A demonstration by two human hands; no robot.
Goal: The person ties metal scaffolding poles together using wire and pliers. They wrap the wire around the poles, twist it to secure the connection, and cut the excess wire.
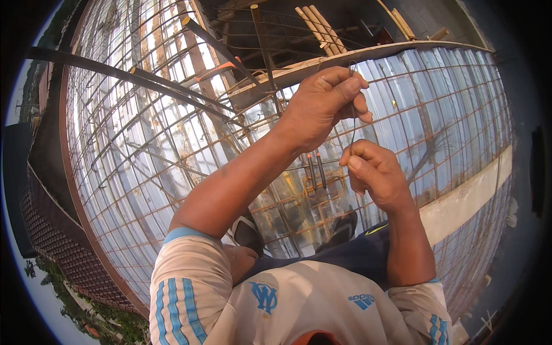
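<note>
A thin dark tie wire (352, 131) is stretched between my two hands, with a loop at its upper end. My left hand (322, 106) is the higher one and pinches the wire between thumb and fingers. Below and to the right, my right hand (376, 175) pinches the wire's lower part, fingers curled. Under them a tool with two dark, orange-tipped handles (321, 171), like pincers, rests on the rebar mesh (402, 109). To the right of my hands lies a loose bundle of thin wires (430, 150) on the mesh.
Corrugated metal decking (471, 80) lies beneath the mesh. Dark bars (164, 86) cross at the left, near an orange-framed saw-like tool (217, 71). A timber edge (299, 73) borders an opening with bamboo poles (322, 31). A pale board (468, 198) lies at the right.
</note>
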